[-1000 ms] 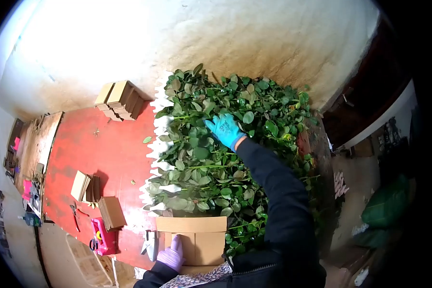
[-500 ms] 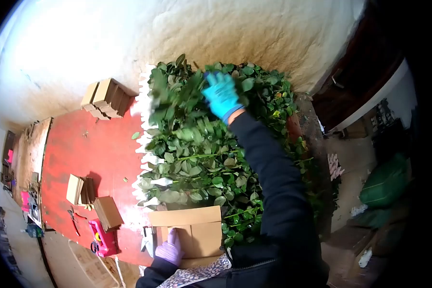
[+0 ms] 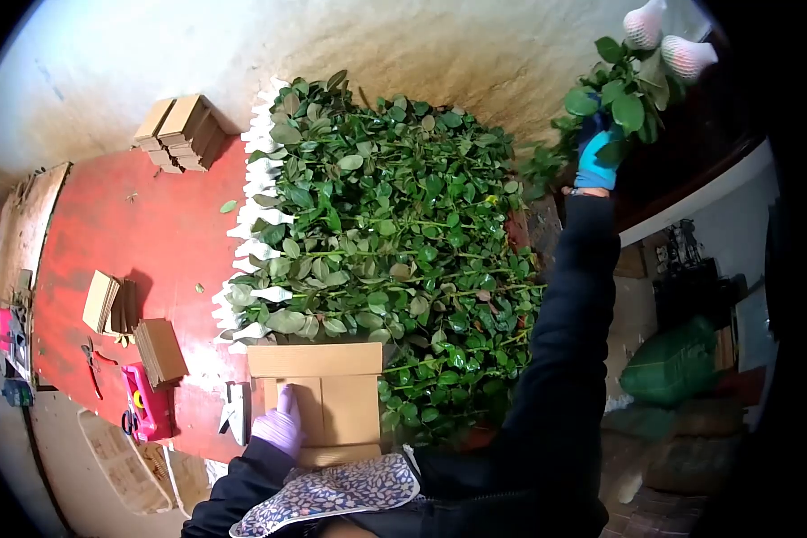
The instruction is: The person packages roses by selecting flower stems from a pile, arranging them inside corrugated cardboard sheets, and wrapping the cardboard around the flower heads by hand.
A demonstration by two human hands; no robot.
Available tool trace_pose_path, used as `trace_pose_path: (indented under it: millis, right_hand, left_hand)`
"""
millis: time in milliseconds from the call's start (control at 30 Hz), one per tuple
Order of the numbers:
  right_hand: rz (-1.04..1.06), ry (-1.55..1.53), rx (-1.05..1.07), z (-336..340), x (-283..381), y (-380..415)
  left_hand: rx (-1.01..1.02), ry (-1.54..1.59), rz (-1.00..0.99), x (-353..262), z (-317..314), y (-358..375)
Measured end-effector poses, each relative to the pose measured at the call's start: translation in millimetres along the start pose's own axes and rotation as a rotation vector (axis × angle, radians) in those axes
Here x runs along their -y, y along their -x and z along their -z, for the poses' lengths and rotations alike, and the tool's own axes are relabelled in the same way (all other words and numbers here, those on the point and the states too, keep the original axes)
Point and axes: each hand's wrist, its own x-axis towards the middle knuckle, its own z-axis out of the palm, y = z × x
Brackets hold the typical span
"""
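Observation:
My right hand (image 3: 599,157), in a blue glove, is raised at the upper right, closed around leafy rose stems (image 3: 629,109). White net sleeves (image 3: 688,57) cover the flower heads on these stems; the gripping fingers are partly hidden by leaves. My left hand (image 3: 279,425), in a lilac glove, holds the lower left part of a creased cardboard sheet (image 3: 350,408) close to my body. Its index finger lies along the cardboard. Beyond the sheet, many roses (image 3: 394,224) lie side by side, their white-sleeved heads (image 3: 262,175) pointing left.
On the red table (image 3: 152,242) are stacks of folded cardboard (image 3: 184,130), smaller cardboard bundles (image 3: 160,351), pruning shears (image 3: 92,366) and a pink tape dispenser (image 3: 148,403). A white-and-grey tool (image 3: 234,412) lies beside my left hand. A wall rises behind; a green sack (image 3: 671,363) is at right.
My right hand has moved from over the rose pile to the upper right, and now carries roses clear of it. My left hand stays on the cardboard. The view has shifted.

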Motion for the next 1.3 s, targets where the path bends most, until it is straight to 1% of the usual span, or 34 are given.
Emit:
trace_pose_path:
  millis: [33,67,100,133,167,233,267,300,333,367,400,433,467,500,533,567,600,633,667,767,867,933,1000,1033,1067,1100,1133,1167,1200,1267,1300]
  right_hand:
    - [-0.001,0.001,-0.011,11,-1,-9]
    - [0.117,0.012,-0.029,30,15,-24]
    - [0.069,-0.181,0.074,46,42,-30]
    - [0.001,-0.380,0.168,63,70,-36]
    - [-0.083,-0.560,0.249,80,99,-43]
    - [-0.118,-0.679,0.447,87,147,-34]
    - [0.128,-0.395,0.520,97,182,-24]
    - [0.384,-0.130,0.526,109,226,-19]
    - [0.497,0.011,0.623,121,266,-15]
    - [0.609,0.048,0.714,109,285,5]
    - [0.630,0.064,0.940,95,305,29]
    - [0.570,-0.115,0.941,86,323,57]
    - [0.561,-0.218,0.954,71,337,91]
    - [0.557,-0.200,1.057,63,355,115]
    - [0.565,-0.265,1.077,47,366,157]
    - [0.525,-0.334,1.273,26,375,209]
    - [0.517,-0.320,1.459,24,384,234]
    - [0.560,-0.227,1.363,26,387,258]
    - [0.601,-0.136,1.260,31,395,257]
    - [0.503,-0.241,1.431,24,391,249]
    - [0.588,-0.101,1.326,51,392,205]
    - [0.602,-0.152,1.343,73,392,179]
    - [0.626,-0.242,1.338,91,389,175]
    - [0.592,-0.307,1.393,99,384,182]
    - [0.597,-0.364,1.500,105,382,184]
    - [0.607,-0.435,1.548,102,375,203]
    - [0.612,-0.507,1.591,101,372,214]
    - [0.549,-0.550,1.641,102,370,225]
    - [0.585,-0.424,1.737,105,375,219]
    - [0.556,-0.519,1.465,107,368,239]
    - [0.494,-0.550,1.451,107,368,238]
  left_hand:
    - [-0.001,0.015,0.009,0,1,0]
    - [0.000,0.033,0.019,0,1,0]
    - [-0.018,0.023,-0.025,2,2,1]
    - [-0.003,0.079,0.017,2,-2,-1]
    - [-0.009,0.064,0.021,2,-5,-1]
    - [-0.024,0.057,0.004,0,4,1]
    - [-0.019,0.060,0.010,1,3,1]
    - [-0.034,0.057,-0.009,1,1,0]
    - [-0.051,0.052,-0.031,2,0,0]
    - [-0.052,0.050,-0.039,2,2,1]
    - [-0.054,0.049,-0.038,1,3,1]
    - [-0.025,0.051,-0.016,0,4,1]
    - [0.004,0.054,0.007,0,4,0]
    - [0.001,0.054,0.012,0,5,0]
    - [0.013,0.070,0.023,0,5,0]
    - [0.028,0.087,0.032,0,3,0]
    - [0.028,0.090,0.036,0,-1,-1]
    - [0.028,0.097,0.037,2,-5,-3]
    - [0.026,0.106,0.040,4,-8,-4]
    - [0.005,0.156,0.064,4,-16,1]
    - [0.002,0.188,0.071,3,-14,-2]
    - [-0.015,0.179,0.064,5,-18,-1]
    - [-0.021,0.180,0.050,7,-21,-1]
    - [-0.107,0.166,-0.004,9,-22,0]
    - [-0.191,0.152,-0.062,9,-23,-1]
    - [-0.183,0.150,-0.079,8,-21,-1]
    - [-0.103,0.164,-0.013,7,-18,-2]
    - [-0.061,0.163,0.011,7,-15,-2]
    - [-0.019,0.161,0.035,7,-12,-3]
    - [-0.070,0.099,-0.028,8,-7,-1]
    - [-0.048,0.079,-0.015,6,-1,0]
